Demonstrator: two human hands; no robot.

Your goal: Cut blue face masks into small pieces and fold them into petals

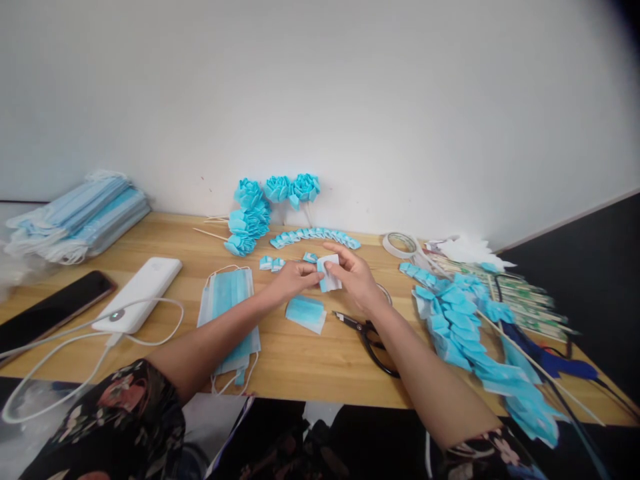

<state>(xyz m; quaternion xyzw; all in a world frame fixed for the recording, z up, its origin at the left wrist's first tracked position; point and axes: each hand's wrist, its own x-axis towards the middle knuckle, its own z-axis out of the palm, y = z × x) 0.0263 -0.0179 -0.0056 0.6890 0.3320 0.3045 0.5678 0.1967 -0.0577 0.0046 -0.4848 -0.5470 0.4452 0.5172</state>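
Between my two hands is a small white and blue piece of mask fabric (330, 280), held above the table. My left hand (294, 279) pinches its left edge. My right hand (354, 275) has its thumb on the white face, with the forefinger stretched out behind. Below them lies a flat cut mask piece (305, 312). Black scissors (367, 333) rest under my right forearm, blades pointing left. Small folded blue pieces (273, 263) sit just beyond my left hand, and a curved row of folded pieces (315, 233) lies farther back.
Blue fabric flowers (245, 220) on sticks lean by the wall. Face masks (233, 313) lie left of centre, with a mask stack (95, 213) behind. A power bank (143, 293) with cable and a phone (60, 310) are left. Tape (400, 245), petal strips (455, 327) and a blue-handled tool (565, 367) are right.
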